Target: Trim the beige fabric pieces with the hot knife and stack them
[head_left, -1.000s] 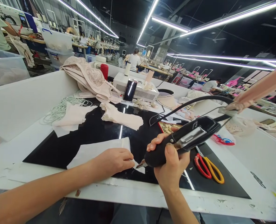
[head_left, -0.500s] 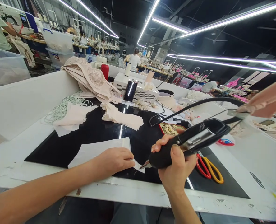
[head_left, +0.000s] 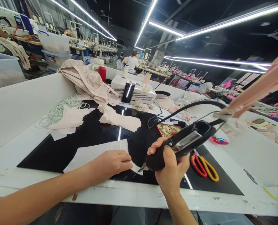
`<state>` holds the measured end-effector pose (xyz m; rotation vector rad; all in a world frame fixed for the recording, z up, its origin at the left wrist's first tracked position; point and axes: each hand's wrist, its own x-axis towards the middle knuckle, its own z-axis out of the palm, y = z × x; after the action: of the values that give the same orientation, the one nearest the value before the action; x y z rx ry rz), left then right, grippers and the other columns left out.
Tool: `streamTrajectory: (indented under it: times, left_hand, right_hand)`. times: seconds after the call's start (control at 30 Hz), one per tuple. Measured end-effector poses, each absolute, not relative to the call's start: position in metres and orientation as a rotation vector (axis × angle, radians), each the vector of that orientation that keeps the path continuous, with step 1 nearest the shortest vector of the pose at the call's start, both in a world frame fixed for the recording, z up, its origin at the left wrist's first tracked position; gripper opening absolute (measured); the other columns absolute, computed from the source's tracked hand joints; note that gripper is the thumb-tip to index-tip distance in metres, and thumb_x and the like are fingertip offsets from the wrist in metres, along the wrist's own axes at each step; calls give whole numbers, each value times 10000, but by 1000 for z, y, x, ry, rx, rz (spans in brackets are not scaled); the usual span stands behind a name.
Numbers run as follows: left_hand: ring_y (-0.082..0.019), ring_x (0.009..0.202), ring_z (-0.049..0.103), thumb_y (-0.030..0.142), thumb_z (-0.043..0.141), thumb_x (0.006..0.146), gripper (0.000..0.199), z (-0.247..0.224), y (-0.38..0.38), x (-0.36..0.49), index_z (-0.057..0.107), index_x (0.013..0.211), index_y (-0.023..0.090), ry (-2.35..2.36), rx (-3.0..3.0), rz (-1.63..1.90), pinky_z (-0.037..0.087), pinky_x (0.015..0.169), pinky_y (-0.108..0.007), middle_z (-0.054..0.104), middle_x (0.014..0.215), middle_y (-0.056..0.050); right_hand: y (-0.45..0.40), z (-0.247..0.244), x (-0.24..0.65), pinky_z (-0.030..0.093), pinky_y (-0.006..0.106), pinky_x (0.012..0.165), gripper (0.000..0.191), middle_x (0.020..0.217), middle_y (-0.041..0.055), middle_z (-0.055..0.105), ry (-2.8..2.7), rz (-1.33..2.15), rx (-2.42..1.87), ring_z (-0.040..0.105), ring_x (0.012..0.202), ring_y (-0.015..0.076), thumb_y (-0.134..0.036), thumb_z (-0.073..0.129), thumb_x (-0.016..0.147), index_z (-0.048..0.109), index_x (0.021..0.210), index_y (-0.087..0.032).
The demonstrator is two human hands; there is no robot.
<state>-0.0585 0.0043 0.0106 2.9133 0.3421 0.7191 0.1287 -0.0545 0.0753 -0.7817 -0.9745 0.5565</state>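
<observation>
My left hand [head_left: 115, 163] presses on a pale sheet [head_left: 92, 153] near the front of a glossy black board [head_left: 47, 156], its fingers together at the sheet's right edge. Wrapped round a black corded tool [head_left: 178, 147] is my right hand [head_left: 170, 165]. The tool's pointed metal tip [head_left: 143, 168] meets the sheet's lower right corner. Farther back on the board lie a stack of cream fabric pieces [head_left: 120, 119] and another pale piece [head_left: 70, 118].
Scissors with red and yellow handles [head_left: 206, 167] lie right of my right hand. A red-rimmed tray [head_left: 158, 129] of small pieces sits behind the tool. Farther back are a white box [head_left: 134, 90], a black cylinder [head_left: 128, 92] and lace garments [head_left: 84, 76]. People sit in the background.
The view has shifted slightly, so most things appear farther left. Both hands keep their grips, and the tool tip remains at the sheet's corner.
</observation>
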Motion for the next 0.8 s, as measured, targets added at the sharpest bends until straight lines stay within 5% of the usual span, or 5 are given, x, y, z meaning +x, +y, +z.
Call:
streamTrajectory:
  times: [0.37,0.6,0.8]
  left_hand:
    - [-159,1017,731,51,437,1031,351,2,16,-63,676,1190,254,378,2762,838,588,898,-215,738,1164,-32]
    - [-152,1000,780,243,545,1047,260,9,31,-81,760,1166,328,555,2680,878,618,934,-189,776,1178,17]
    - [-146,960,789,224,563,1026,278,12,31,-87,779,1128,365,578,2714,760,614,904,-166,785,1137,35]
  right_hand:
    - [-47,67,131,547,245,572,291,840,-43,667,-982,582,-808,622,583,101,-348,753,896,554,1083,-246]
    - [-35,76,138,537,243,565,283,768,-53,658,-942,587,-843,587,564,101,-325,746,840,554,1025,-230]
    - [-25,78,147,530,250,570,309,742,-64,626,-937,572,-878,563,566,105,-354,748,831,547,1032,-231]
